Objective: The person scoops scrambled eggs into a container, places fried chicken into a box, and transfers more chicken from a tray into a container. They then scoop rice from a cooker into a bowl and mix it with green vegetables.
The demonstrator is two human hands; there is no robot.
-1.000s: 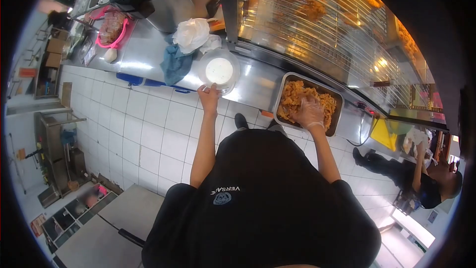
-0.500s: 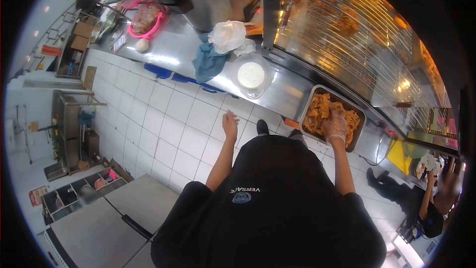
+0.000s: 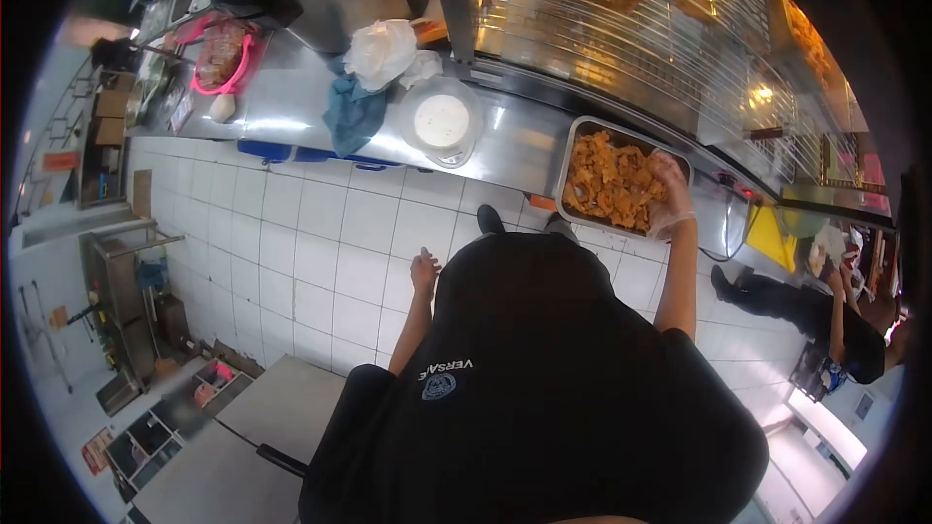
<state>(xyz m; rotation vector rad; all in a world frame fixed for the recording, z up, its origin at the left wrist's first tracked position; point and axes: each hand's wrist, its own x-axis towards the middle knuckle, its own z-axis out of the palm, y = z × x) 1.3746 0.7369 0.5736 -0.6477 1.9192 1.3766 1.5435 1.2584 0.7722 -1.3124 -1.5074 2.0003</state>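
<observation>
A metal tray (image 3: 562,175) heaped with fried chicken pieces (image 3: 612,178) sits on the steel counter. My right hand (image 3: 668,186), in a clear plastic glove, is at the tray's right end, its fingers curled over the chicken beside the rim. Whether a piece is in them is hidden. My left hand (image 3: 424,272) hangs bare over the floor, fingers loosely apart and holding nothing. To the left of the tray stands a clear bowl (image 3: 443,123) with white contents.
Behind the tray is a lit glass display cabinet (image 3: 621,49) with wire racks. A blue cloth (image 3: 354,116), white plastic bag (image 3: 381,53) and pink basket (image 3: 225,85) lie along the counter. A yellow cloth-like item (image 3: 772,236) is at right, near another person (image 3: 806,315).
My right hand has moved from the middle of the chicken to the tray's right end. My left hand stays low, empty. The camera view has shifted and turned a little.
</observation>
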